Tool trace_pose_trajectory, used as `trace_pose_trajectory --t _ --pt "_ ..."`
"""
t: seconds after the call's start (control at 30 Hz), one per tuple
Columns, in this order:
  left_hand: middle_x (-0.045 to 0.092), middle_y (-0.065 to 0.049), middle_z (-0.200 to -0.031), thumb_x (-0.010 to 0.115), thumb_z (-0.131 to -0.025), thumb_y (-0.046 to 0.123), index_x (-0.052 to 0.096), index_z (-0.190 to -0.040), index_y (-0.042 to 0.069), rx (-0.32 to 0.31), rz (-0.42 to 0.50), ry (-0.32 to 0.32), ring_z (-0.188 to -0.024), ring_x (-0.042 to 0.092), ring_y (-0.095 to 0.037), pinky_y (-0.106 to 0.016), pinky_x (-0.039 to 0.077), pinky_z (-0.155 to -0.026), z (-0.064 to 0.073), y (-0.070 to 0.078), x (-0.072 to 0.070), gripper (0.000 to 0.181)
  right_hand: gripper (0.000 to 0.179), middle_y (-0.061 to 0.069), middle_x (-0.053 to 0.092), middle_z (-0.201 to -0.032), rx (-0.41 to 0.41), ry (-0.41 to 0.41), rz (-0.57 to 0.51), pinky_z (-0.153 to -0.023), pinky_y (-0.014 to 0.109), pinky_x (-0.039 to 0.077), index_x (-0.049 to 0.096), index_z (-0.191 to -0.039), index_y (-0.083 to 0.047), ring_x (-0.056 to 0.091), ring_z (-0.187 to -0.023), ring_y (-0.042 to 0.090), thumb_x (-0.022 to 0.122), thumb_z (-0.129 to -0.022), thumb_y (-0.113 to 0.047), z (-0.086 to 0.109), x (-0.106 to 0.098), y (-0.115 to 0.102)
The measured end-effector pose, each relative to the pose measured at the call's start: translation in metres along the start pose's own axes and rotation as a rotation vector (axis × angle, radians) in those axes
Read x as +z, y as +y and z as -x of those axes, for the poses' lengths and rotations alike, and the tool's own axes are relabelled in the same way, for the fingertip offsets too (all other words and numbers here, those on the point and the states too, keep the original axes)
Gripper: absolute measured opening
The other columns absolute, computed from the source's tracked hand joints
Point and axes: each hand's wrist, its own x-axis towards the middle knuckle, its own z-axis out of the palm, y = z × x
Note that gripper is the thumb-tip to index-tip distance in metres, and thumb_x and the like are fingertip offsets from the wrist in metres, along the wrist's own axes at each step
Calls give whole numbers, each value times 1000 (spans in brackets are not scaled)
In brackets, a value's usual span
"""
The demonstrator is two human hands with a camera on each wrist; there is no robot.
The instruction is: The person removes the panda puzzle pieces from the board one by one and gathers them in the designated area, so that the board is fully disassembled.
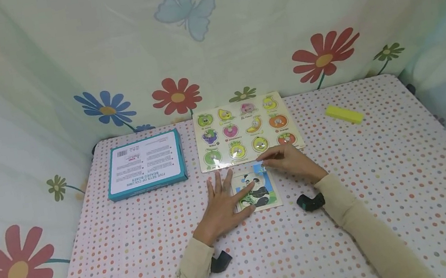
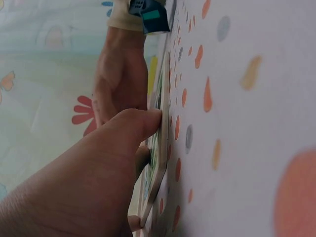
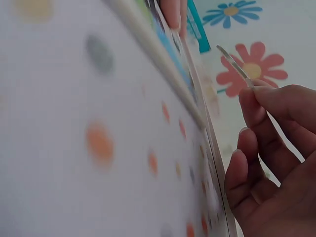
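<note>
A small square panda jigsaw puzzle [image 1: 274,196] lies on the table in the middle of the head view. My left hand [image 1: 219,207] rests over its left side with fingers spread; in the left wrist view the thumb [image 2: 143,123] touches the board's edge. Above the puzzle's upper right corner, my right hand [image 1: 291,163] pinches a thin puzzle piece [image 3: 236,66] between thumb and index finger. That piece appears edge-on in the right wrist view, held off the table. The left fingers hide part of the panda picture.
Just behind the puzzle lies a fruit picture board [image 1: 247,128] with a shiny cover. A teal and white box [image 1: 144,165] sits at the back left, and a yellow block [image 1: 344,114] at the back right. A floral curtain [image 1: 244,49] hangs behind the dotted tabletop [image 1: 135,248].
</note>
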Motion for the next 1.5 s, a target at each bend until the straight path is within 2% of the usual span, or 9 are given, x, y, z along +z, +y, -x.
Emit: trace_pose_trajectory --t 0.1,0.23,0.4,0.6,0.77,1.27,1.5 --pt "-1 -14 -161 42 -93 62 33 -146 45 0 -2 4 -143 -14 -43 -59 -11 -112 1 -2 1 56 22 11 70 -107 22 27 34 -77 26 48 72 -109 -5 62 -89 16 65 -93 -18 9 -13 8" --pt "-3 -14 -161 42 -93 62 32 -146 45 6 7 7 -143 -15 -42 -59 -12 -112 1 -3 1 57 24 12 70 -106 91 49 65 -72 24 49 71 -110 -4 62 -85 15 64 -93 -20 22 -28 17" --pt "-3 -14 -161 42 -94 62 32 -146 44 16 12 12 -143 -15 -42 -59 -12 -112 2 -3 2 56 22 11 69 -109 145 43 122 -77 28 48 72 -110 -6 61 -89 18 64 -92 -17 31 -37 23" --pt "-2 -14 -161 41 -94 62 31 -146 46 16 6 14 -143 -14 -42 -60 -11 -112 1 -3 3 56 19 14 66 -119 135 23 200 -86 36 49 73 -108 -8 60 -105 25 65 -91 -11 34 -38 23" --pt "-3 -13 -161 40 -94 63 30 -146 46 13 10 15 -143 -15 -42 -59 -12 -112 1 -3 2 56 18 14 66 -117 107 22 228 -87 40 48 73 -108 -9 58 -109 28 64 -92 -9 32 -37 21" --pt "-5 -13 -161 41 -94 62 31 -147 45 12 6 7 -143 -15 -42 -59 -12 -112 0 -2 2 56 20 16 65 -117 111 46 287 -86 42 49 72 -109 -6 59 -106 30 64 -91 -8 31 -33 22" --pt "-5 -15 -161 39 -94 64 31 -146 46 17 7 0 -143 -15 -44 -60 -11 -112 1 -2 1 55 22 12 66 -107 94 71 286 -75 30 47 69 -112 -4 55 -87 21 63 -91 -8 30 -33 22"
